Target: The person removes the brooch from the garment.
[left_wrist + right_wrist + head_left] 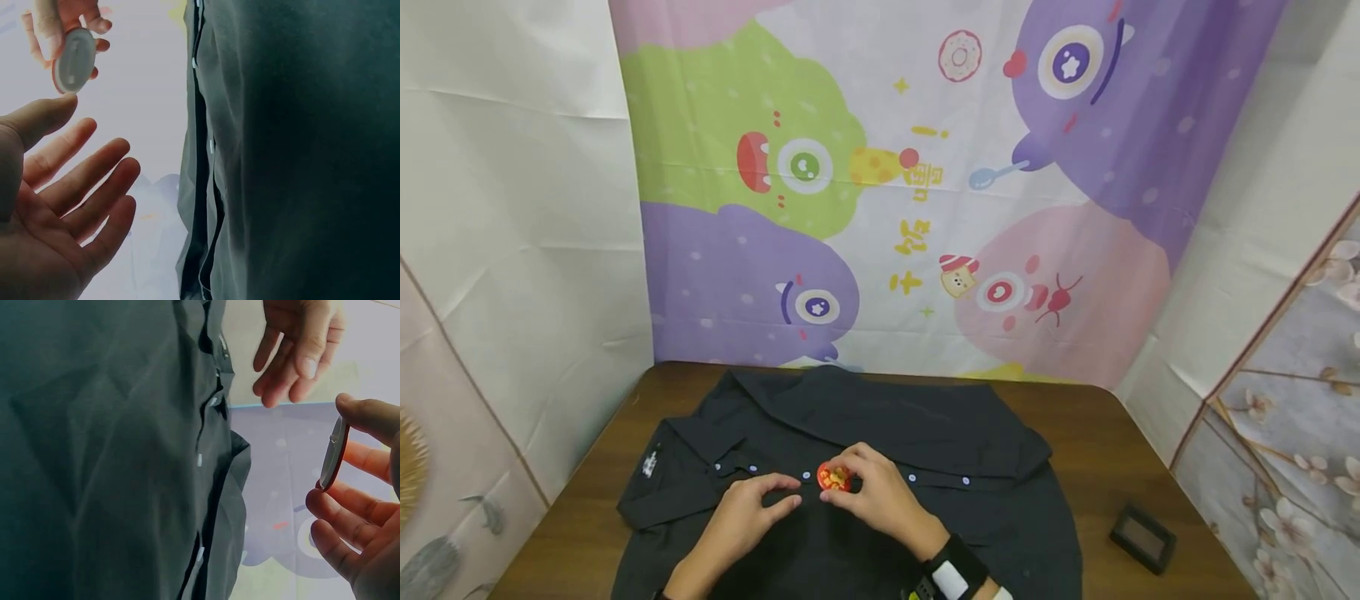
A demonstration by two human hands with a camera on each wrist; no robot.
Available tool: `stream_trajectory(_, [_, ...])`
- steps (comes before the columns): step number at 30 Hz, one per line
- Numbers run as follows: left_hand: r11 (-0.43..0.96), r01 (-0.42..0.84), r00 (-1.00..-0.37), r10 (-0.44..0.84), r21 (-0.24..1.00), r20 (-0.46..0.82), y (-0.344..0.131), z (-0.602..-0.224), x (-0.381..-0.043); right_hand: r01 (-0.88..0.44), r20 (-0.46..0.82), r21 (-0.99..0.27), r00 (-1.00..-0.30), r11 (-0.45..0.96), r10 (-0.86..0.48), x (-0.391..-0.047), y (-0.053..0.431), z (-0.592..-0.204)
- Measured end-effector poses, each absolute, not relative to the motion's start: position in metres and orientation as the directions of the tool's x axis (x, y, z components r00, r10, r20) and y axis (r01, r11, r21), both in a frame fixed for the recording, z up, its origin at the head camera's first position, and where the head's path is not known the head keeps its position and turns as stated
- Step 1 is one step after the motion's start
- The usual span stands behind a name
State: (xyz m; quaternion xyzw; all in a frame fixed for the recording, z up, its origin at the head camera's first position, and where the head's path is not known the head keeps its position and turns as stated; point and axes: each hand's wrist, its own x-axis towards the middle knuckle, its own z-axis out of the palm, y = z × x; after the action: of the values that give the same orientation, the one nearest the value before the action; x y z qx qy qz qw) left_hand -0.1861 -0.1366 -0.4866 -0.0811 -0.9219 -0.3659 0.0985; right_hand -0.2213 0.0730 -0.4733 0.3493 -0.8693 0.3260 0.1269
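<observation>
Brown table (1108, 450) bears a shirt (1000, 517) and apparently a box (1142, 539), right grip (883, 493) pinching a badge (831, 477), left grip (747, 515) relaxed.

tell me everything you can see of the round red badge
The badge is a thin disc with a red, yellow-patterned face too small to read and a pale, plastic-looking back bearing a bar, perhaps a pin. The right hand pinches it by its rim between thumb and fingers, holding it off the dark shirt, face towards the head camera.
</observation>
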Motion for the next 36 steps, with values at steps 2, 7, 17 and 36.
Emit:
stream_trajectory(2, [0.723, 0.23, -0.965, 0.085, 0.651, 0.247, -0.137, -0.487, -0.187, -0.685, 0.451, -0.485, -0.729, 0.544, -0.515, -0.223, 0.073, -0.471])
stream_trajectory(7, [0.729, 0.252, -0.959, 0.102, 0.636, 0.264, -0.138, -0.488, -0.188, -0.671, 0.452, -0.489, -0.742, 0.557, -0.495, -0.223, 0.073, -0.467])
stream_trajectory(17, [0.754, 0.25, -0.961, 0.114, 0.607, 0.254, -0.14, -0.489, -0.191, -0.663, 0.477, -0.496, -0.748, 0.561, -0.462, -0.225, 0.077, -0.465])
stream_trajectory(36, [0.783, 0.281, -0.948, 0.138, 0.555, 0.286, -0.145, -0.494, -0.192, -0.616, 0.46, -0.492, -0.784, 0.615, -0.417, -0.232, 0.082, -0.454])
